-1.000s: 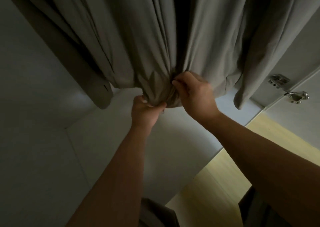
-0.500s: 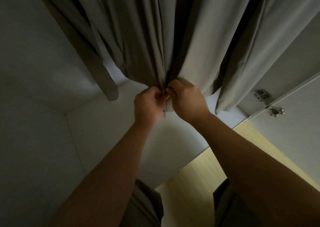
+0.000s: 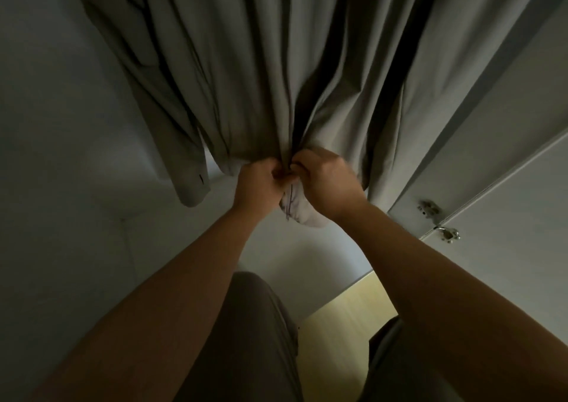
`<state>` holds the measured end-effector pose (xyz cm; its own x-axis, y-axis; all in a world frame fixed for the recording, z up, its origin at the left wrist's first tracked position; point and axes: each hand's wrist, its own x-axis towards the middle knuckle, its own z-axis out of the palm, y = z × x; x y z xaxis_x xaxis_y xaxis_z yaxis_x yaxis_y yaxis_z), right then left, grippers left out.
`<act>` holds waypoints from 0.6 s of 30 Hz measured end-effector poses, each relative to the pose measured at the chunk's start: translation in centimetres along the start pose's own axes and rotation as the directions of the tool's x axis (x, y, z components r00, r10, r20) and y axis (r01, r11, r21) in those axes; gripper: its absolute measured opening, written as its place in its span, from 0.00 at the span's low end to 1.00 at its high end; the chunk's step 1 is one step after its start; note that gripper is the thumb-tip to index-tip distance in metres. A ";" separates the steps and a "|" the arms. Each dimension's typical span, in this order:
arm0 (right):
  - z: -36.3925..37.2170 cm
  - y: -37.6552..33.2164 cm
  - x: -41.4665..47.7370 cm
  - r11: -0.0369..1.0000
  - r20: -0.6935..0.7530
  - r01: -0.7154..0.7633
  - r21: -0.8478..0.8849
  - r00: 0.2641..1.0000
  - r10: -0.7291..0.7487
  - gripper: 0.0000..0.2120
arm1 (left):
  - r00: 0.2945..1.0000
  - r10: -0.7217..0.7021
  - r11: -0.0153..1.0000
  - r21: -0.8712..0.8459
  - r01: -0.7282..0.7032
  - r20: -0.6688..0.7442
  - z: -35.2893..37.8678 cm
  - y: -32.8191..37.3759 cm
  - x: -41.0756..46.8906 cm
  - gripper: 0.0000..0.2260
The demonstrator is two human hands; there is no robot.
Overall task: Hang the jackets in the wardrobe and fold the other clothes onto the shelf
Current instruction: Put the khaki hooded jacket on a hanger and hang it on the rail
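The jacket (image 3: 246, 79) already hangs in the wardrobe (image 3: 61, 125). The left hand (image 3: 259, 183) and right hand (image 3: 325, 180) pinch it at the zip (image 3: 289, 203). Folding the other clothes likely remains.

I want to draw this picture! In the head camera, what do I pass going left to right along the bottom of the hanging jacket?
Hanging sleeve cuff → left hand → right hand, both hands pinching the grey jacket at its front opening → metal door hinge.

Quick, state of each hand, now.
Left hand: closed, pinching the front edge of the grey jacket near its hem.
Right hand: closed, gripping the opposite front edge.
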<state>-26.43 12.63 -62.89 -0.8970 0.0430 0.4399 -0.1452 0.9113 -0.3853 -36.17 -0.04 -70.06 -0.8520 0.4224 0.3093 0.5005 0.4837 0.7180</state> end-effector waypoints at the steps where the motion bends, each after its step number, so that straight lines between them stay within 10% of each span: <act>1: -0.8 -0.3 0.2 1.000 -0.028 0.017 -0.010 0.999 -0.017 0.14 | 1.000 0.003 1.000 0.016 -0.004 0.020 -0.1 0.0 -0.1 0.16; 18: -8.4 -4.1 4.7 0.998 -0.260 0.060 -0.005 0.964 -0.059 0.09 | 1.000 0.010 0.999 0.031 -0.010 -0.015 -4.2 4.7 3.2 0.19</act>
<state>-26.56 12.57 -52.45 -0.7477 0.0938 0.6574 -0.1970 0.9141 -0.3545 -37.25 0.35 -63.07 -0.8491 0.4155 0.3262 0.5133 0.5032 0.6952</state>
